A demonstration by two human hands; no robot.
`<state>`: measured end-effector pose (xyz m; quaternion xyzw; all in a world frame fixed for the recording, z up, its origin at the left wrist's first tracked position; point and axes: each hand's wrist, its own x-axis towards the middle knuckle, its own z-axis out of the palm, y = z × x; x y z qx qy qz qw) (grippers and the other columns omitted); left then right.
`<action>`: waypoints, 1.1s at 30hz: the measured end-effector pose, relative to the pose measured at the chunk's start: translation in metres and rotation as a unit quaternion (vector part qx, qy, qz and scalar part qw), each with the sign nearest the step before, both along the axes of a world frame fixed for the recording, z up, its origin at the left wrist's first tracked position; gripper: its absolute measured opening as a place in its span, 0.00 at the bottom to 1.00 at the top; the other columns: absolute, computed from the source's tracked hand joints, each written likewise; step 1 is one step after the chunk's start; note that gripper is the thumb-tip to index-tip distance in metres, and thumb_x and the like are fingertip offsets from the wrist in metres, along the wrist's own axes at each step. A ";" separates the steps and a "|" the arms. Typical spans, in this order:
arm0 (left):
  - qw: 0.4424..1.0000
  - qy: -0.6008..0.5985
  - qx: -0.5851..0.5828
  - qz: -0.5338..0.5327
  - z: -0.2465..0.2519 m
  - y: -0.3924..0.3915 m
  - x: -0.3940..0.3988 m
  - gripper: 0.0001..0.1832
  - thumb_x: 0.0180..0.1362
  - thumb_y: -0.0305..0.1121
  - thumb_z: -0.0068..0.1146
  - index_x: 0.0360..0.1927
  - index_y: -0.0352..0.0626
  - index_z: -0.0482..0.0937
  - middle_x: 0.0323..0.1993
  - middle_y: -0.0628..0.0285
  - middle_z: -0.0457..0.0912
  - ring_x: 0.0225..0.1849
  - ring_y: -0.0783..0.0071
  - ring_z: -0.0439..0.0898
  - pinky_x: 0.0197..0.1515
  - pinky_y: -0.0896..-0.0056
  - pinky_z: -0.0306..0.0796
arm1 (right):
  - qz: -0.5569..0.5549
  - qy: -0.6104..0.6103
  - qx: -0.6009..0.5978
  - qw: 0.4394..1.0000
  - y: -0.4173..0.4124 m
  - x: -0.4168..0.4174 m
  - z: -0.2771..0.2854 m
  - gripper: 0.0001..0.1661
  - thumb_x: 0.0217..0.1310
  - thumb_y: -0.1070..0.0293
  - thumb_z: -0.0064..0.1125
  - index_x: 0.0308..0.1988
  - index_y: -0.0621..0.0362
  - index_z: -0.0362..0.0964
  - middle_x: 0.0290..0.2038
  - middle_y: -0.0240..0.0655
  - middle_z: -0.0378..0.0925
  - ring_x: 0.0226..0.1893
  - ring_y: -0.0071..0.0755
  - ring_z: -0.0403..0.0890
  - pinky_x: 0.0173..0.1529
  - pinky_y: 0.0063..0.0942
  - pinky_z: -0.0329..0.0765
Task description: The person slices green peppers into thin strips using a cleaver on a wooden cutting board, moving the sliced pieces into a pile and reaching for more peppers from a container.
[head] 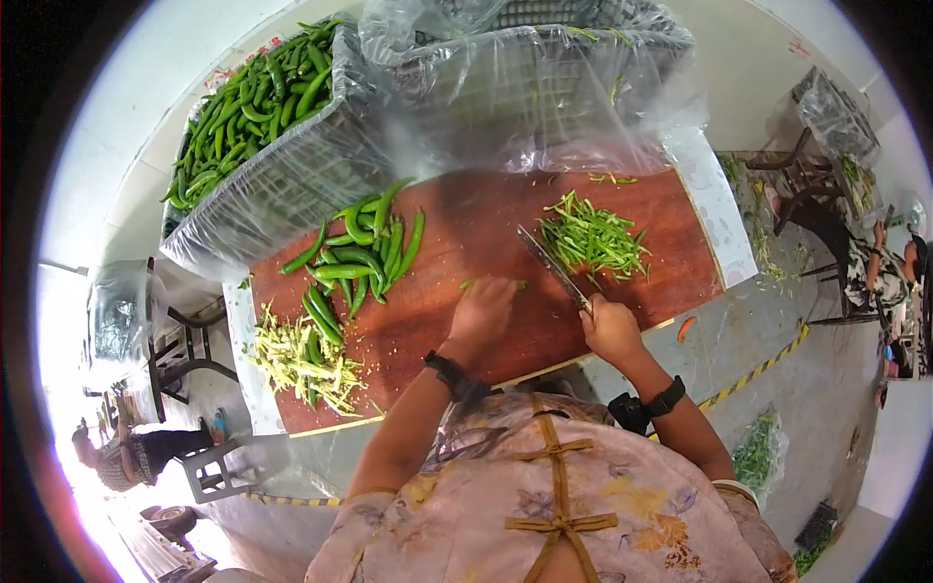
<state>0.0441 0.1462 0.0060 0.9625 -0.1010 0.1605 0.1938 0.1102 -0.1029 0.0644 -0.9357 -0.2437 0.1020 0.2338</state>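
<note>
My right hand (pixel 612 328) grips the handle of a knife (pixel 552 266), whose blade points up and to the left across a reddish wooden board (pixel 452 233). Just right of the blade lies a heap of thinly cut green pepper strips (pixel 594 237). My left hand (pixel 485 310), slightly blurred, rests over a green pepper piece (pixel 520 285) on the board; the piece's ends show on both sides of the fingers. Whole green chili peppers (pixel 364 251) lie in a pile to the left. Below them is a heap of pale pepper cores (pixel 299 357).
A plastic-lined crate (pixel 284 175) full of green peppers (pixel 248 109) stands behind the board at left, beside another plastic-lined crate (pixel 539 95). People sit at far left (pixel 146 455) and far right (pixel 871 270). A red pepper piece (pixel 686 329) lies on the floor.
</note>
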 end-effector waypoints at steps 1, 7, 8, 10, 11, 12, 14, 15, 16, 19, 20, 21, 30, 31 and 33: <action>1.000 0.007 0.011 0.005 0.000 -0.001 -0.001 0.23 0.51 0.29 0.62 0.53 0.45 0.78 0.49 0.57 0.78 0.52 0.53 0.76 0.56 0.50 0.71 | 0.002 0.001 -0.001 1.000 0.000 0.000 -0.001 0.12 0.62 0.64 0.58 0.35 0.63 0.70 0.26 0.56 0.78 0.31 0.65 0.80 0.38 0.56 0.75; 0.999 0.033 0.009 0.000 0.004 -0.004 -0.010 0.24 0.52 0.31 0.63 0.56 0.47 0.77 0.50 0.58 0.78 0.54 0.54 0.75 0.58 0.49 0.69 | 0.016 -0.019 -0.007 1.000 -0.002 0.001 -0.007 0.13 0.62 0.64 0.58 0.35 0.63 0.70 0.25 0.55 0.78 0.30 0.64 0.80 0.37 0.56 0.76; 0.999 0.029 -0.014 -0.001 0.004 -0.004 -0.012 0.25 0.53 0.31 0.63 0.56 0.47 0.77 0.51 0.58 0.78 0.54 0.54 0.75 0.58 0.49 0.69 | 0.018 -0.021 -0.005 1.000 -0.002 0.001 -0.008 0.12 0.62 0.64 0.58 0.35 0.63 0.69 0.25 0.55 0.78 0.30 0.64 0.80 0.37 0.56 0.76; 0.999 0.046 -0.026 -0.002 0.005 -0.005 -0.013 0.24 0.54 0.32 0.60 0.57 0.47 0.76 0.54 0.58 0.76 0.56 0.54 0.73 0.61 0.49 0.66 | 0.021 -0.024 -0.001 0.999 -0.002 0.001 -0.007 0.12 0.62 0.64 0.58 0.35 0.63 0.69 0.25 0.54 0.78 0.30 0.64 0.80 0.36 0.56 0.75; 0.998 0.058 -0.031 0.000 0.006 -0.005 -0.012 0.24 0.55 0.33 0.59 0.57 0.47 0.75 0.56 0.58 0.75 0.58 0.54 0.72 0.62 0.49 0.64 | 0.023 -0.027 0.001 0.999 -0.002 0.001 -0.006 0.12 0.62 0.64 0.58 0.35 0.62 0.69 0.25 0.54 0.78 0.30 0.64 0.80 0.36 0.56 0.75; 0.998 0.052 -0.031 -0.001 0.006 -0.005 -0.011 0.24 0.55 0.33 0.59 0.58 0.47 0.75 0.55 0.58 0.75 0.58 0.54 0.72 0.62 0.49 0.64 | 0.023 -0.030 0.003 0.999 -0.002 0.001 -0.005 0.12 0.62 0.64 0.58 0.35 0.62 0.69 0.25 0.54 0.78 0.30 0.64 0.80 0.36 0.56 0.75; 0.999 0.038 -0.032 -0.003 0.006 -0.006 -0.009 0.24 0.55 0.33 0.59 0.58 0.48 0.75 0.55 0.58 0.75 0.58 0.54 0.71 0.62 0.48 0.64 | 0.026 -0.023 -0.012 0.999 -0.001 0.002 -0.001 0.12 0.62 0.63 0.57 0.35 0.62 0.69 0.24 0.53 0.78 0.29 0.64 0.80 0.35 0.56 0.75; 0.999 0.037 -0.028 -0.001 0.007 -0.006 -0.009 0.25 0.56 0.33 0.60 0.59 0.48 0.75 0.55 0.58 0.75 0.57 0.53 0.72 0.61 0.48 0.65 | 0.027 -0.020 -0.020 0.999 0.000 0.002 0.001 0.13 0.62 0.62 0.57 0.35 0.61 0.69 0.24 0.53 0.78 0.29 0.63 0.80 0.35 0.56 0.75; 0.999 0.036 -0.025 0.001 0.007 -0.006 -0.009 0.25 0.56 0.32 0.60 0.59 0.48 0.75 0.55 0.58 0.76 0.57 0.52 0.72 0.61 0.48 0.67 | 0.037 -0.025 -0.024 0.999 0.001 0.001 0.004 0.13 0.63 0.62 0.57 0.35 0.61 0.69 0.24 0.53 0.78 0.29 0.63 0.80 0.35 0.56 0.75; 0.999 0.038 -0.022 0.004 0.007 -0.007 -0.011 0.25 0.56 0.32 0.61 0.60 0.48 0.75 0.55 0.57 0.76 0.57 0.52 0.73 0.60 0.48 0.68 | 0.071 -0.038 -0.035 0.996 0.006 -0.003 0.011 0.13 0.63 0.61 0.56 0.34 0.61 0.69 0.24 0.51 0.78 0.28 0.61 0.80 0.34 0.55 0.76; 0.999 0.039 -0.023 0.004 0.006 -0.007 -0.011 0.25 0.56 0.32 0.61 0.59 0.48 0.75 0.56 0.57 0.75 0.57 0.52 0.73 0.60 0.48 0.68 | 0.086 -0.043 -0.037 0.995 0.008 -0.004 0.012 0.13 0.64 0.62 0.56 0.34 0.60 0.69 0.23 0.51 0.78 0.28 0.61 0.80 0.33 0.54 0.76; 0.999 0.028 -0.023 0.003 0.006 -0.007 -0.011 0.25 0.55 0.32 0.60 0.59 0.47 0.75 0.56 0.57 0.75 0.57 0.52 0.72 0.60 0.48 0.67 | 0.100 -0.049 -0.038 0.993 0.009 -0.004 0.014 0.12 0.64 0.62 0.56 0.34 0.60 0.69 0.23 0.50 0.78 0.27 0.60 0.80 0.33 0.54 0.76; 1.000 0.009 -0.025 0.005 0.009 -0.008 -0.013 0.20 0.55 0.32 0.58 0.54 0.46 0.78 0.55 0.57 0.75 0.57 0.52 0.72 0.58 0.48 0.68 | 0.155 -0.063 -0.086 0.982 0.014 -0.001 0.025 0.12 0.64 0.62 0.55 0.33 0.60 0.68 0.23 0.49 0.78 0.26 0.58 0.81 0.31 0.52 0.77; 1.000 0.017 -0.023 0.006 0.009 -0.008 -0.013 0.20 0.55 0.32 0.58 0.53 0.46 0.79 0.54 0.57 0.75 0.57 0.52 0.72 0.58 0.49 0.68 | 0.157 -0.060 -0.085 0.982 0.015 -0.001 0.025 0.12 0.64 0.62 0.55 0.32 0.60 0.68 0.23 0.49 0.78 0.26 0.58 0.81 0.31 0.52 0.77; 0.999 0.025 -0.027 0.006 0.009 -0.007 -0.013 0.19 0.55 0.32 0.59 0.52 0.46 0.80 0.54 0.56 0.75 0.57 0.51 0.72 0.58 0.49 0.68 | 0.165 -0.060 -0.084 0.981 0.016 -0.001 0.024 0.12 0.64 0.62 0.55 0.32 0.60 0.68 0.23 0.49 0.78 0.26 0.58 0.81 0.31 0.52 0.77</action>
